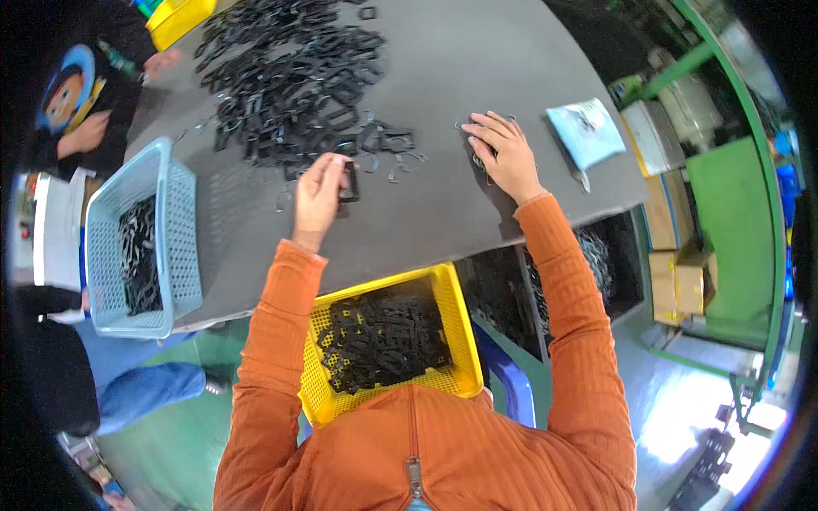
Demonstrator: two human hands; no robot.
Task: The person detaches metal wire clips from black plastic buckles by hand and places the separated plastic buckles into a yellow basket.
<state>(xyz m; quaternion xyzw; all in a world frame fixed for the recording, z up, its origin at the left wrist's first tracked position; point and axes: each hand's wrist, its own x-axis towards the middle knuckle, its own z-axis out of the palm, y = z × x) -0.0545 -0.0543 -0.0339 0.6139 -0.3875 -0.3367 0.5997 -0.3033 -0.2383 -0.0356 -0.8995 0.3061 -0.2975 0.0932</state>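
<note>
My left hand (319,198) pinches a small black rectangular frame (350,182) just above the grey table. Right beyond it spreads a large heap of similar black plastic pieces (290,81), with a few bent metal clips (405,163) loose at its near edge. My right hand (504,157) rests palm down on the table, fingers stretched out and slightly apart. Thin metal clips (479,162) peek out around its fingers; what lies under the palm is hidden. Against my body, below the table edge, a yellow basket (464,341) holds many black pieces.
A blue basket (183,247) with black pieces stands at the table's left edge. Across the left corner is another person's hand (89,132). A light-blue plastic packet (588,134) lies right of my right hand. Below the right edge sit dark bins (626,255).
</note>
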